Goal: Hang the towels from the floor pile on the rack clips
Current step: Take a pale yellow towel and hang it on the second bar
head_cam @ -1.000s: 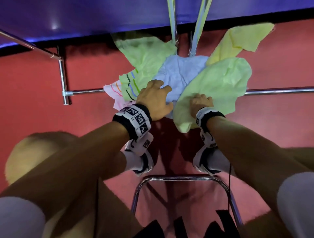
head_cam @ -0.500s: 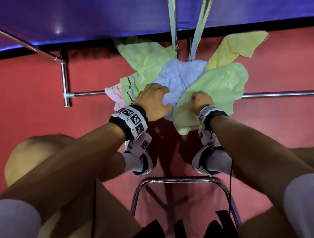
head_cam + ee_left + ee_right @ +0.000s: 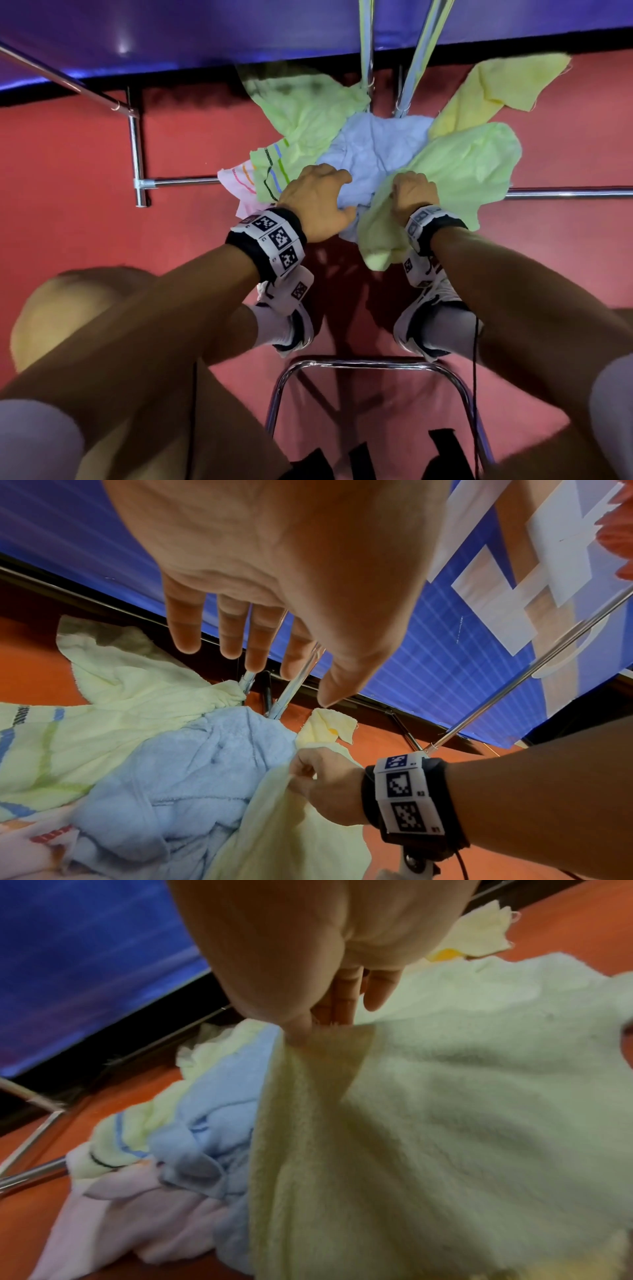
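Red floor (image 3: 85, 212) carried the towel pile against the metal rack (image 3: 137, 154), below a blue wall (image 3: 171, 31). My right hand (image 3: 414, 192) pinched the edge of the pale green towel (image 3: 472, 164), thumb and fingers closed on its fold. My left hand (image 3: 317, 202) hovered with fingers straight and spread over the blue towel (image 3: 373, 150), holding nothing. Both hands sat just beside each other over the pile's near edge.

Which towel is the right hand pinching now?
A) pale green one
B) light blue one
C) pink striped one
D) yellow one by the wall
A: the right hand pinches an edge of the pale green towel; the light blue towel lies beside it, out of that grip.
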Tool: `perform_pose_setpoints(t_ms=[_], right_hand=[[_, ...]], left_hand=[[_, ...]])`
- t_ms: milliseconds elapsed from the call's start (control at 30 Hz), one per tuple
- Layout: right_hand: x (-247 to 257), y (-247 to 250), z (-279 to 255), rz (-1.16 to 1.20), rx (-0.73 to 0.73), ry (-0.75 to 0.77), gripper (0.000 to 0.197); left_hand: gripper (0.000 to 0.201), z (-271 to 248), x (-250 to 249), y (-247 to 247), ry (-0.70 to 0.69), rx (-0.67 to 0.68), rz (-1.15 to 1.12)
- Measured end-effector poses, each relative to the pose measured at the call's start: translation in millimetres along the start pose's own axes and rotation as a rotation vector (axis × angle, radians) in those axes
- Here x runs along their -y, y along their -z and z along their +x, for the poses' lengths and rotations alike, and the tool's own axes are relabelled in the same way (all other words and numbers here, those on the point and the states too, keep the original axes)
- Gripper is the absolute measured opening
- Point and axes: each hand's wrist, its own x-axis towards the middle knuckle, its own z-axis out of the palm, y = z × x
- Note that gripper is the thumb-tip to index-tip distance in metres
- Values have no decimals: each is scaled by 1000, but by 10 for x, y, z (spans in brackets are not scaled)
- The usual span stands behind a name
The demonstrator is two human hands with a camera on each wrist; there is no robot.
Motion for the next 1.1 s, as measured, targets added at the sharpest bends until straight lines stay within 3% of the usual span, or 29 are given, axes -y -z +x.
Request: perform_pose_setpoints(t_ms=[167,400,600,667,767,900,933,1000,1100], right_hand=[[251,484,-279,193,-132,121,20],[466,1504,-841,458,-190,356,5],[744,2178,-1555,667,-321,517,12],[843,2377,-1795,769,-337,555,11],[979,2647,-2104,813,-366,573,14],[1081,2863,-2422,745,-531,562,16],[1082,2898,-2476,697,-589,542,18],[1079,2940,-2591,632,-671,485,20],[1077,2909,-2715,603,-680,449,14]], left_hand=[[55,-47,-114,88,-51,-22,45],[72,-280,-140,302,-97,-71,-82],[104,-516,-174,476,-202,-203,-328],[91,-650,-210,548,-245,-269,-342],[45,-864,-227,620,-261,-306,-354],[16,-1214,-252,872,-264,-373,-522],[11,-1347,-301,970,-272,-429,-548],[25,-1626,-389,1153,-290,-570,-565],[23,-2003,-507,1321,-290,-650,-664]])
